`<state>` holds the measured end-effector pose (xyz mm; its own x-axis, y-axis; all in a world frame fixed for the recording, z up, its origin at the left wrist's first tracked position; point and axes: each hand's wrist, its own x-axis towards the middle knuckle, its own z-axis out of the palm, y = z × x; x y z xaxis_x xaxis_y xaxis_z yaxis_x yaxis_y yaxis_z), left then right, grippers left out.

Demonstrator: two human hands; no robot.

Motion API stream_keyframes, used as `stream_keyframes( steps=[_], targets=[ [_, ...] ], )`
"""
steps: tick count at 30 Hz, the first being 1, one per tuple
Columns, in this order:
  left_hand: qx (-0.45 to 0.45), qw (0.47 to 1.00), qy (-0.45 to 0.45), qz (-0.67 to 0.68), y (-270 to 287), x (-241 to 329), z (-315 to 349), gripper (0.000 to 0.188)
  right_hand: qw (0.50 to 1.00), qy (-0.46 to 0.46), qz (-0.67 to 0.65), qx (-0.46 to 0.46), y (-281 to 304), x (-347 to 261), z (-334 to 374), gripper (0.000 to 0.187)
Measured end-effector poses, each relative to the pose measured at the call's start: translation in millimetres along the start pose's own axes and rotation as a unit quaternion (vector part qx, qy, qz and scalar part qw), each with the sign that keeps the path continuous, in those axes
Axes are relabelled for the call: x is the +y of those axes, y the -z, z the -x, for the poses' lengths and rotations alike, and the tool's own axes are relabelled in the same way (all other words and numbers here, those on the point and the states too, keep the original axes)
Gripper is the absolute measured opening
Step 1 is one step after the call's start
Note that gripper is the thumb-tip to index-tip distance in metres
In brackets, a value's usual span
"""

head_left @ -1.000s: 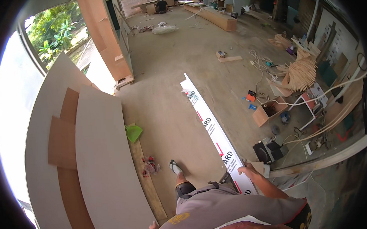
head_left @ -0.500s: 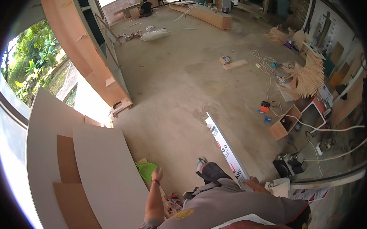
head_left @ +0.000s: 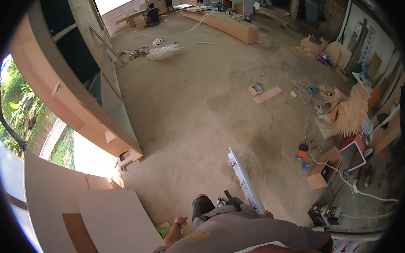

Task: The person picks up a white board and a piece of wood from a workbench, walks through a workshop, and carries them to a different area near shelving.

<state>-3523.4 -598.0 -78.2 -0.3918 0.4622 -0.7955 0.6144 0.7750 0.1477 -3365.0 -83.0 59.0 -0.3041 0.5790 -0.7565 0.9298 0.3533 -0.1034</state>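
The right hand (head_left: 268, 215) gripped a long, narrow white printed board (head_left: 246, 182) running forward-left from it; the left hand (head_left: 181, 222), farther off, hung empty.

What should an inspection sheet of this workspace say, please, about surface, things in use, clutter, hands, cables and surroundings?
Surface: concrete floor, with darker patches.
Things in use: long white strip, printed on its face; whether its far end touches the floor, I cannot tell.
Clutter: crumpled clear plastic, flat wooden piece, fanned wood strips, open wooden box.
Hands: right hand holds the strip, grip partly hidden; left hand is beside a green dustpan, nothing seen in it.
Cables: white cable, loose along the right side.
Surroundings: large pale panels at left; seated person far off.
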Motion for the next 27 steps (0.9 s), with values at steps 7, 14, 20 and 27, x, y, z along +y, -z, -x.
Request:
stream_keyframes(
  steps=[7,14,20,27],
  targets=[
    [-0.009,0.829,0.244,0.503,102.9,-94.6,-80.7,0.044,0.997,0.043,-0.058,-0.005,42.5,-229.3,-96.4,0.090],
    [0.001,0.789,0.219,0.574,349.0,-343.4,-218.4,0.046,0.988,0.091,-0.115,-0.056,71.2,-415.4,-214.8,0.089],
    [0.235,0.947,0.159,0.154,643.6,-558.6,-324.9,0.042,0.988,0.120,-0.089,-0.036,159.2,-685.4,-192.8,0.080],
    [0.330,0.761,0.156,0.537,934.0,-609.6,-427.1,0.049,0.966,0.114,-0.229,-0.039,172.6,-859.6,-349.3,0.083]
  ],
)
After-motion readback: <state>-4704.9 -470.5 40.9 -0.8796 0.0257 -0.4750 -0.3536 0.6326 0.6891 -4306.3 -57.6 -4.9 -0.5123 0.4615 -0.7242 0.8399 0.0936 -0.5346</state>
